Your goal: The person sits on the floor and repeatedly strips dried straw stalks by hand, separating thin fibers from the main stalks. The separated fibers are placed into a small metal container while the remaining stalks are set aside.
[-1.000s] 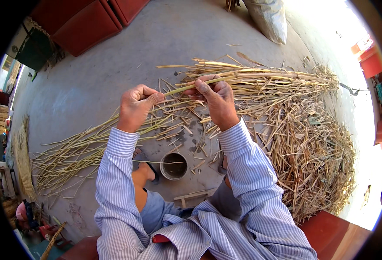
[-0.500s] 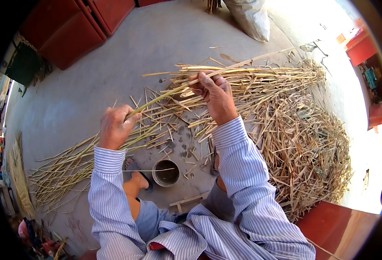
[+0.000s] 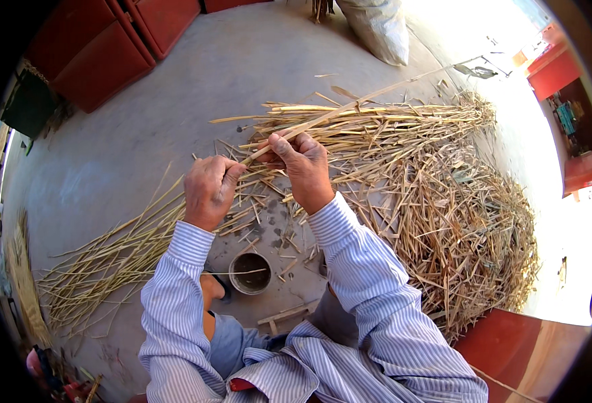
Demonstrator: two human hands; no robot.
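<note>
A long dry straw stalk slants up to the right, with a dry leafy tip at its far end. My right hand pinches this stalk between thumb and fingers. Close beside it, my left hand is closed on the stalk's lower end, thumb on top. Beyond my right hand lies a bundle of straw-coloured stalks. Thinner yellow-green stalks spread over the floor to the left. Right of my knees a large heap of dry husks and leaves piles up.
A small round metal pot stands between my feet, a thin stick across it. Just nearer is a low wooden piece. Red furniture stands far left, a pale sack at the back. A bristly bundle lies at the left edge.
My left hand has moved right and my right hand slightly left and nearer me, so they are now close together. The stalk length between them has become short.
</note>
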